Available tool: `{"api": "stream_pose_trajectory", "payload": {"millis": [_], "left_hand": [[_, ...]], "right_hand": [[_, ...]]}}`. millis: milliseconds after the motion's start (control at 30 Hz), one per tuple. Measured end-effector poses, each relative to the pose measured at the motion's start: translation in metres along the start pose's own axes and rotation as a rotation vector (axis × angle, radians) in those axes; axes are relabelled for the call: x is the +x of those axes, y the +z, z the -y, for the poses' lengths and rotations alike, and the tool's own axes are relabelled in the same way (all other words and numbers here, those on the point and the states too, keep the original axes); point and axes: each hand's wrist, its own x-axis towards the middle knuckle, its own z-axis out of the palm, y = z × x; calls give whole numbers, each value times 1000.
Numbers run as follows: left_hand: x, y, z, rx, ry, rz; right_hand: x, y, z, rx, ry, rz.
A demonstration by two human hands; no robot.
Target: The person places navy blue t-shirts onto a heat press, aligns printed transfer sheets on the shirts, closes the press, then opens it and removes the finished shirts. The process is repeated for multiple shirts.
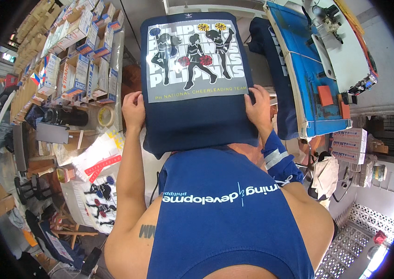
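Note:
A navy shirt (197, 123) is spread over a flat board in front of me. On its upper part lies a clear film sheet (160, 86) with a printed design of three cheerleader figures, coloured pom-poms and white lettering behind them. At the shirt's left edge, just below the film's lower corner, my left hand (133, 110) is closed with its fingers curled on the cloth. My right hand (258, 108) grips the opposite edge, thumb on top near the film's other lower corner. Its fingertips are partly hidden.
Another dark shirt (283, 102) hangs beside a blue-topped table (318, 104) on the right, which carries orange-red blocks (325, 96). Left, a bench holds many cartons (77, 74), a tape roll (106, 116) and a black cylinder (69, 116). More printed film (100, 202) lies lower left.

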Motion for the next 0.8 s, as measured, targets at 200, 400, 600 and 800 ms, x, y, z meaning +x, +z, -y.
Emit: {"api": "stream_pose_trajectory", "payload": {"millis": [200, 400, 600, 800], "left_hand": [[-22, 4, -31, 262, 463, -102], [-36, 12, -31, 309, 471, -55], [-35, 14, -28, 316, 467, -64], [-36, 14, -30, 301, 453, -59]], "right_hand": [[-14, 3, 25, -3, -32, -9], [-18, 5, 21, -37, -53, -10], [-18, 7, 22, -32, -42, -17], [-18, 4, 20, -38, -54, -24]]}}
